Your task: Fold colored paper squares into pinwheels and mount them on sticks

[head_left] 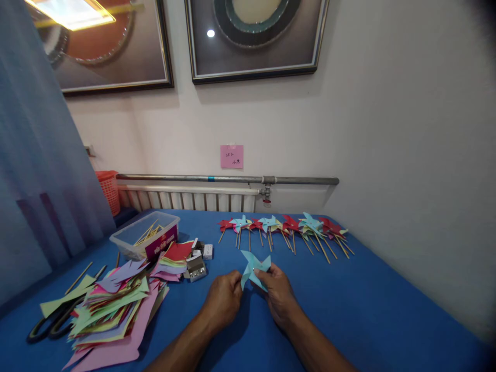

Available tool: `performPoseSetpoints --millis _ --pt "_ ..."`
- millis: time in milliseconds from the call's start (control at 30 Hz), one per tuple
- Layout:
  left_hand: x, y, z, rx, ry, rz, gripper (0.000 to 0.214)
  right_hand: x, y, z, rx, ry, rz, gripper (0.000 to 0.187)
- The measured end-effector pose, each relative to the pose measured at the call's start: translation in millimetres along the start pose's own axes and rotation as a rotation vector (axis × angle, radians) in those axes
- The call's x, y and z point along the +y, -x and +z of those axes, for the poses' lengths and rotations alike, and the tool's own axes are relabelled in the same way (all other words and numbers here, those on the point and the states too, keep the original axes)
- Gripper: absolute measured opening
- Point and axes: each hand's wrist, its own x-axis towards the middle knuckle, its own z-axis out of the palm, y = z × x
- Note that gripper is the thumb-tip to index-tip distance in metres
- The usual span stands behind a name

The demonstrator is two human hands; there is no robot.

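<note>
A light blue paper pinwheel [253, 270] is held over the table in front of me. My right hand [277, 289] grips it from the right, the thumb pressing near its centre and the fingers behind the paper. My left hand [225, 297] is closed with thumb and fingers together, right beside the pinwheel's left blade. Whatever sits inside those fingers is hidden. No stick shows on this pinwheel. Farther back lies a row of finished pinwheels on wooden sticks, among them a red pinwheel [291, 223] and another blue pinwheel [311, 223].
At left lie a stack of cut coloured paper [112, 315] and black-handled scissors [64, 318]. Behind them stands a clear plastic box [124, 238] with wooden sticks. Small open boxes [196, 268] sit by folded red paper [179, 251]. A radiator [186, 199] runs along the wall.
</note>
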Motion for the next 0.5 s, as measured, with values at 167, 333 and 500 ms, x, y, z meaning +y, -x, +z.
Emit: performPoseSetpoints --millis 167,333,500 --pt "-0.6 0.2 -0.3 -0.001 -0.022 0.009 0.02 0.0 0.2 -0.2 -0.017 -0.005 -0.015 0.03" --pt "-0.7 0.7 -0.4 0.003 -0.027 0.015 0.021 -0.9 0.3 -0.2 -0.018 0.004 -0.019 0.028" --pt "0.1 0.8 -0.1 0.001 -0.03 0.005 0.022 0.1 -1.0 -1.1 -0.001 0.009 -0.012 0.03"
